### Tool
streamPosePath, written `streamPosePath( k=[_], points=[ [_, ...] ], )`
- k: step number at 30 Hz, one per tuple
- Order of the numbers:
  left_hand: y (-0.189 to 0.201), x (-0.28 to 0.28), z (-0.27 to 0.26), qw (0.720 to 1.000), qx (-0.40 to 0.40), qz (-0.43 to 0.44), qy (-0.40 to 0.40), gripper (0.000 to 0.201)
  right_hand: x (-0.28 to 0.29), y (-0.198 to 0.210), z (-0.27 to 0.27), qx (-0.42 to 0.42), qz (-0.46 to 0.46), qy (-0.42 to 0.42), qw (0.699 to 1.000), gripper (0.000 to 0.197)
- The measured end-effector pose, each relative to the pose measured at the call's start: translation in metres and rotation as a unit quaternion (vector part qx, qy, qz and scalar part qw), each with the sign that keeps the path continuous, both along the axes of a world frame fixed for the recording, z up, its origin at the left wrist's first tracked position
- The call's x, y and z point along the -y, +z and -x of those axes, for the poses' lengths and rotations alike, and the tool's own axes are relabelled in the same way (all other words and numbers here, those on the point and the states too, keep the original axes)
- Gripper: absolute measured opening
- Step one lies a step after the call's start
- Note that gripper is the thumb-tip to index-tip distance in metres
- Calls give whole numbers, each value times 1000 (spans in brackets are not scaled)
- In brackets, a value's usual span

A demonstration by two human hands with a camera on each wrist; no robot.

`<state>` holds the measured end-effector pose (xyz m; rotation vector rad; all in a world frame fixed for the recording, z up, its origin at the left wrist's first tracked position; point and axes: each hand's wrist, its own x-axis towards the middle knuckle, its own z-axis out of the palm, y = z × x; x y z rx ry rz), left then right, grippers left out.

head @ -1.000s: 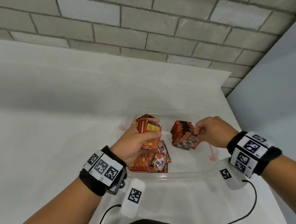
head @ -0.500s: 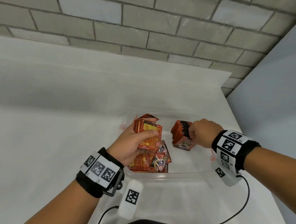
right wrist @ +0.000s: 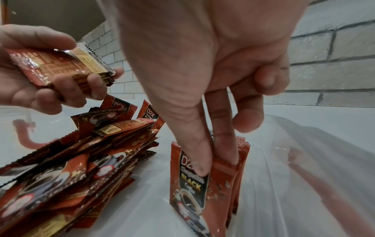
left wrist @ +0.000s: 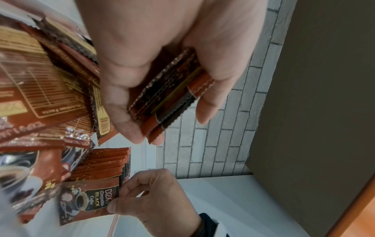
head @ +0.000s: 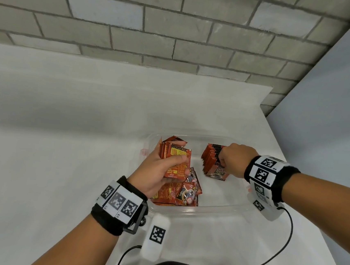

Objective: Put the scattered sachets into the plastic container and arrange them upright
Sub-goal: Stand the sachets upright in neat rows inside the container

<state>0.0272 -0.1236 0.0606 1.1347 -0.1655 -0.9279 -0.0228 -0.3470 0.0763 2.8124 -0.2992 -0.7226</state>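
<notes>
Room: a grey brick wall (head: 180, 26) stands behind a white table (head: 62, 143).
Box: the clear plastic container (head: 211, 208) sits on the table close to the person, near the right edge.
Standing row: a neat row of sachets (head: 211, 157) stands upright at the right side of the box. They lean on each other, and I think that is what keeps them from falling.
Front sachet: the sachet nearest the person (right wrist: 194, 181) is the front of the row, touching the ones behind it. It reads "BLACK".
Right hand: the right hand (head: 234, 159) reaches down from above. Its thumb and fingers (right wrist: 223, 141) pinch the top edge of the front sachet. I think it holds it there so it stands straight against the row.
Left hand: the left hand (head: 162, 169) is lifted over the left side of the box, palm turned up. Its fingers are curled round a small bundle of sachets (head: 176, 160), held tight together. This looks like a waiting supply for the right hand to take from.
Loose pile: more sachets (head: 179, 193) lie flat and mixed up in the box, under the left hand. They are inside, but not upright yet.
Job so far: I see no sachets out on the table. Standing them up is only partly done.
</notes>
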Motion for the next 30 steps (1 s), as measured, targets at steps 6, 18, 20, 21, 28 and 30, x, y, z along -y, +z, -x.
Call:
streamPosePath(
  k=[6, 18, 20, 21, 28, 30],
  points=[
    [-1, -1, 0, 1000, -5, 4, 2, 64, -1, 0, -2, -11, 8, 8, 1000, 10],
    [-2, 4, 1, 1000, -9, 23, -6, 62, 0, 9, 1, 14, 26, 8, 1000, 10],
    [-4, 4, 2, 999, -19, 29, -5, 61, 1, 12, 2, 20, 3, -5, 1000, 9],
    [-5, 5, 2, 999, -27, 31, -1, 59, 1, 14, 4, 26, -15, -17, 999, 11],
    [-5, 10, 3, 997, -65, 44, -11, 46, -19, 37, 22, 199, -355, -78, 910, 26],
    [-2, 13, 6, 998, -44, 46, -30, 51, -30, 41, 28, 217, -429, -81, 873, 36]
  ],
)
